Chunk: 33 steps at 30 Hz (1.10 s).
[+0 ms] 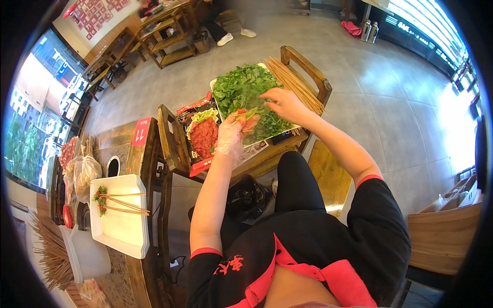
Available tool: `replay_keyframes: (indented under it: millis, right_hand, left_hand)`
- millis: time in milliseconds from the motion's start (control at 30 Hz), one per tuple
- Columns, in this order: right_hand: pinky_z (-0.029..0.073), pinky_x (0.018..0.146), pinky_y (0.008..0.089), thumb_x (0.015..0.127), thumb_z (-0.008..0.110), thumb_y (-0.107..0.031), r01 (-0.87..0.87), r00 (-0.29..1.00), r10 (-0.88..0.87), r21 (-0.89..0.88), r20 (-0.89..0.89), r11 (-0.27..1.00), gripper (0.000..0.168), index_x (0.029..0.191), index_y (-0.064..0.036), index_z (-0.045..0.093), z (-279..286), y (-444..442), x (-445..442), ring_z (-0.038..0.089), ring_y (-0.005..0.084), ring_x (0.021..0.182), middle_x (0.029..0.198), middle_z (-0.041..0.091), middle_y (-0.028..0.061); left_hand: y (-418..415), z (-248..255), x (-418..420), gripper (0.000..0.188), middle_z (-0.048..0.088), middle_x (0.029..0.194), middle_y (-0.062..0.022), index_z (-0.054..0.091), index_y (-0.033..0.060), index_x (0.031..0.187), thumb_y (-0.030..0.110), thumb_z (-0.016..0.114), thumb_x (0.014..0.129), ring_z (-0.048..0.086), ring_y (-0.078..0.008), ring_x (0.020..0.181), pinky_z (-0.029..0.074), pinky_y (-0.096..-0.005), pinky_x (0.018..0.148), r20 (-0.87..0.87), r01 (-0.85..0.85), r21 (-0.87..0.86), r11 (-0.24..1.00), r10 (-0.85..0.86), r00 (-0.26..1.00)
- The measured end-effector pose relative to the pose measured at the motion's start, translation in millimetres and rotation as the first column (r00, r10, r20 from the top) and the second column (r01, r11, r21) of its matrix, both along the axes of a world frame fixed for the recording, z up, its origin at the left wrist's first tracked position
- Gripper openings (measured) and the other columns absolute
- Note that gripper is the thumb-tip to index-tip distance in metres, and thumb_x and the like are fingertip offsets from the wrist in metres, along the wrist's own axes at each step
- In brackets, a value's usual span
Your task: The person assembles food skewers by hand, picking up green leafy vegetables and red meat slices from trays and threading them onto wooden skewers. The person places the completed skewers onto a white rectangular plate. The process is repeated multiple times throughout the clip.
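Note:
My left hand (230, 134), in a thin clear plastic glove, grips a slice of raw meat (251, 124) with some green herb stems (250, 113) lying across it. Over a white tray (213, 85) heaped with leafy green herbs (242, 86), probably coriander, is my right hand (285, 103). It looks bare, its fingers are apart, and nothing shows between them. A mound of red raw meat (204, 136) rests on pale leaves (204, 115) just left of my left hand. Bamboo skewers (294, 82) lie in a bundle along the tray's far right side.
Left, a wooden table (127, 154) holds a white tray (119, 236) with several loaded skewers (123, 204), a white bucket (88, 250) of skewers and a plastic bag (85, 175). A black-lined bin (246, 196) stands below my hands. Another person's legs (215, 29) appear far off.

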State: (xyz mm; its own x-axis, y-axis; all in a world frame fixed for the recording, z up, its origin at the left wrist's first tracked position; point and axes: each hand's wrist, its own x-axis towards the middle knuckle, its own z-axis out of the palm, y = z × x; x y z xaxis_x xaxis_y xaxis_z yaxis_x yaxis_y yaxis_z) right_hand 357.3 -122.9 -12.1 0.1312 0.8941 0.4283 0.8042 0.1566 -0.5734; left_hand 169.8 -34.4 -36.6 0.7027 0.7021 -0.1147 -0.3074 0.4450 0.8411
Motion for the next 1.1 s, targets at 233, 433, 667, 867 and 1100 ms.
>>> replay_keyframes:
  millis: [233,433,667,867,1100]
  right_hand:
    - [0.048,0.071,0.0320,0.078,0.065,-0.009,-0.092,0.968,0.088,-0.005,-0.236,0.996,0.014,0.091,-0.003,0.068,2,9,-22,0.062,0.0236,0.080,0.087,0.065,0.0101]
    - [0.048,0.069,0.0348,0.076,0.065,-0.005,-0.211,0.973,0.223,0.172,-0.054,0.962,0.014,0.089,-0.003,0.068,-9,10,-23,0.061,0.0275,0.077,0.081,0.061,0.0110]
    - [0.048,0.070,0.0361,0.077,0.064,-0.005,-0.234,0.971,0.238,0.138,-0.017,0.962,0.015,0.092,-0.003,0.067,-7,8,-18,0.060,0.0286,0.077,0.083,0.062,0.0103]
    - [0.049,0.068,0.0340,0.077,0.065,-0.007,-0.301,0.953,0.301,0.198,0.029,0.933,0.011,0.088,-0.003,0.067,-18,9,-16,0.062,0.0265,0.078,0.084,0.063,0.0101]
    - [0.050,0.076,0.0361,0.079,0.064,-0.011,0.250,0.962,-0.241,0.065,-0.130,0.966,0.018,0.095,-0.003,0.068,-10,25,42,0.063,0.0278,0.085,0.093,0.066,0.0133]
  left_hand:
    - [-8,9,-5,0.028,0.061,0.107,-0.0142,0.048,-0.0033,0.118,-0.001,0.051,0.090,0.063,-0.0221,0.096,0.053,-0.0322,0.083,0.016,0.076,0.013,0.997,-0.076,0.997]
    - [-10,18,-11,0.029,0.061,0.107,-0.0137,0.048,-0.0029,0.119,-0.001,0.052,0.090,0.063,-0.0198,0.095,0.052,-0.0300,0.084,-0.092,0.134,0.080,0.988,-0.127,0.988]
    - [-16,13,-7,0.025,0.060,0.105,-0.0124,0.049,-0.0036,0.116,0.004,0.049,0.093,0.062,-0.0199,0.093,0.052,-0.0304,0.080,-0.044,0.046,0.020,0.999,-0.045,0.998]
    - [-7,-2,-7,0.020,0.061,0.101,-0.0146,0.051,-0.0046,0.109,0.007,0.051,0.093,0.063,-0.0216,0.087,0.053,-0.0311,0.076,-0.025,0.045,-0.002,0.999,-0.045,0.999]
    - [3,-2,-15,0.013,0.062,0.098,-0.0220,0.050,-0.0061,0.103,-0.001,0.049,0.091,0.065,-0.0282,0.086,0.054,-0.0295,0.072,0.002,0.061,-0.054,0.997,-0.061,0.998]
